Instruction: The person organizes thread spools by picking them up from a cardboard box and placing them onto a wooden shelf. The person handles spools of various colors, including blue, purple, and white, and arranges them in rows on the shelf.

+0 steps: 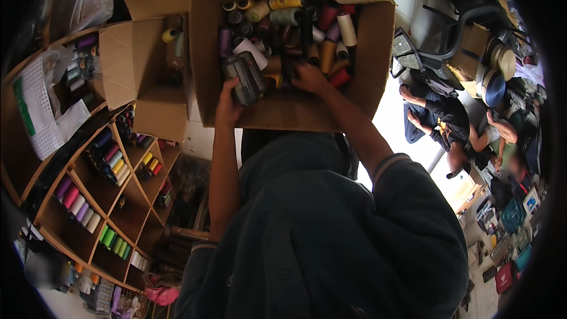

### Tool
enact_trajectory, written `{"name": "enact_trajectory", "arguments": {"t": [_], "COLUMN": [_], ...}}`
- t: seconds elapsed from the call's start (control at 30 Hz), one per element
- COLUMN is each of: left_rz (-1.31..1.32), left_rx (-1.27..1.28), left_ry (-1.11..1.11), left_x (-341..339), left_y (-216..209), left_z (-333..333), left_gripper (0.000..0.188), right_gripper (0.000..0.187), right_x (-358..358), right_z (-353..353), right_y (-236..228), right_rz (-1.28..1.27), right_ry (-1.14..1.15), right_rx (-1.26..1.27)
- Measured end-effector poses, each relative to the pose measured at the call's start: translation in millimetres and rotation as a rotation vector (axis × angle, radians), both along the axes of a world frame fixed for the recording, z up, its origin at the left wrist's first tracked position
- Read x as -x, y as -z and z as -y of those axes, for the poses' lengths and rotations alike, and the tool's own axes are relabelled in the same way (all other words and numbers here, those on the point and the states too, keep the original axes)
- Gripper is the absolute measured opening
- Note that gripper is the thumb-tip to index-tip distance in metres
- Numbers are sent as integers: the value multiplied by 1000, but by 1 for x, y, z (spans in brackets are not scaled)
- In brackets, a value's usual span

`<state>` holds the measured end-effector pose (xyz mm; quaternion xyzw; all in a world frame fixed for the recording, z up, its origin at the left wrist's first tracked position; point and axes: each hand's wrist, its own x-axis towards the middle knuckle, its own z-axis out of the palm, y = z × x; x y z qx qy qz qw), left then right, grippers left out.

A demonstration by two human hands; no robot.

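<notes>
In front of me an open cardboard box (371,62) holds a jumble of thread spools in many colours. My left hand (227,101) is closed around the lower side of a pack of dark grey thread spools (244,78), which looks wrapped in shiny plastic, at the box's near left corner. Reaching inside, my right hand (311,77) has its fingers curled down among dark spools; what they grip is hidden. Close to that hand lie an orange-brown spool (327,56) and a red spool (340,77). A white spool (250,53) rests beside the pack.
Left of the box stands a second open cardboard box (118,62) with a few spools. A wooden shelf (127,215) with compartments of coloured spools curves along the left. On the right are a dark chair (452,35), seated people (443,115) and many items on the floor.
</notes>
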<state>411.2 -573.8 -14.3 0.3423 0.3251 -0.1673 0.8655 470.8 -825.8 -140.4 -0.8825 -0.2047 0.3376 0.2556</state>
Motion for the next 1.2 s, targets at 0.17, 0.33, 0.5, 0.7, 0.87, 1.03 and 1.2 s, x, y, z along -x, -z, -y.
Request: {"name": "enact_trajectory", "arguments": {"t": [0.17, 0.33, 0.5, 0.7, 0.87, 1.03, 1.2], "left_rz": [42, 19, -4, 34, 72, 99, 107], "left_rx": [20, 29, 2, 28, 77, 71, 52], "left_ry": [-10, -22, -49, -107, -189, -251, -266], "left_x": [1, 1, 9, 13, 27, 37, 46], "left_y": [7, 5, 11, -12, -23, -34, -52], "left_z": [-1, -1, -8, -6, 1, 9, 12], "left_gripper": [62, 63, 64, 62, 64, 64, 67], "right_gripper": [52, 42, 46, 52, 70, 60, 47], "right_x": [8, 1, -31, -77, -100, -104, -101], "right_z": [4, -19, -51, -69, -77, -68, -45], "right_y": [-9, -13, -15, 18, 32, 57, 62], "right_rz": [115, 80, -316, -469, -406, -562, -526], "right_ry": [147, 504, 914, 630, 266, 133, 198], "right_rx": [-164, -324, -492, -364, -3, -84, -501]}}
